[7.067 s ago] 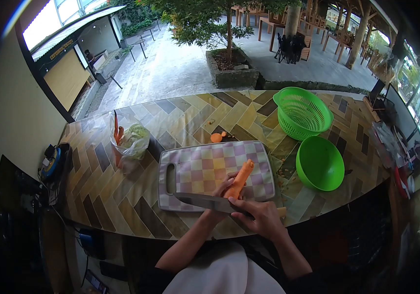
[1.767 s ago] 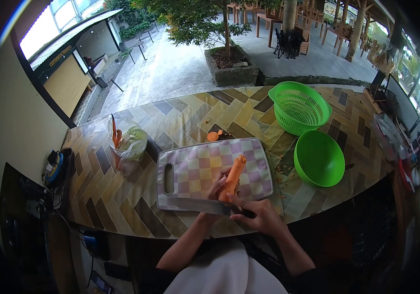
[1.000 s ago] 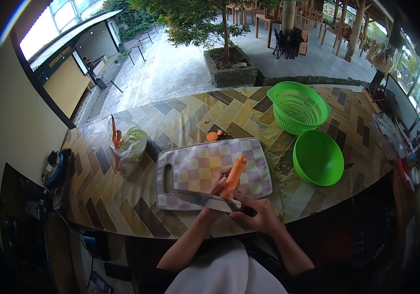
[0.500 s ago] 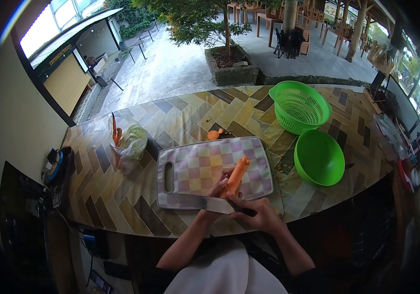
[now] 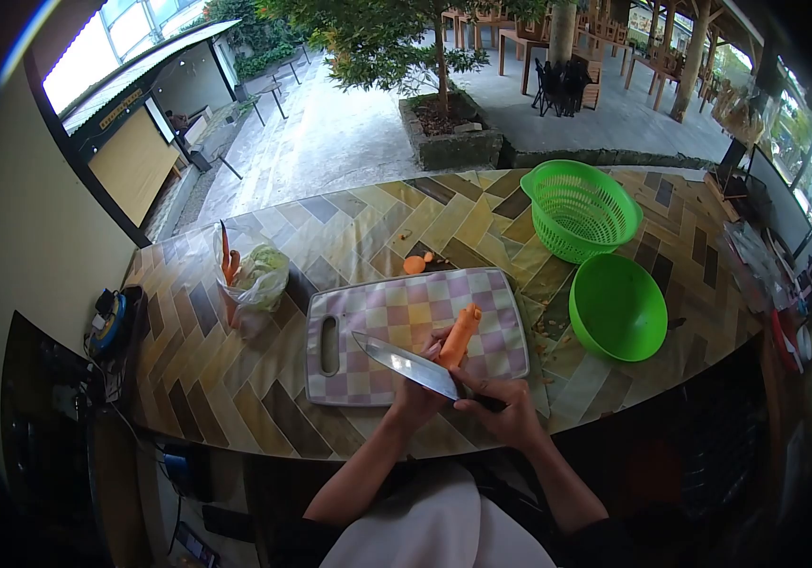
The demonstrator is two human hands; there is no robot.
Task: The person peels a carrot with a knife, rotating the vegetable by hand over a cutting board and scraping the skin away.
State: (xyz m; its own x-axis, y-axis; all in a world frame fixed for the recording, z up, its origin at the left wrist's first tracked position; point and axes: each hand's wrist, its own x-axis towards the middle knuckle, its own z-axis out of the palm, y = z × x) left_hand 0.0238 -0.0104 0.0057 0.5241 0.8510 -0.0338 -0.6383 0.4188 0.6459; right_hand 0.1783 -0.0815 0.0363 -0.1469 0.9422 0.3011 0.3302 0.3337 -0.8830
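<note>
Knife swung tip-forward, right hand gripping it, left hand holding carrot

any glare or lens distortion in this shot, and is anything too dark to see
Head view: strong wide-angle bend, with the table curving at its near edge and the image corners black; a bluish flare streak at upper left; the pavement washed pale; a bright glint on the knife; deep shadow below the table's right side, hiding detail there.
</note>
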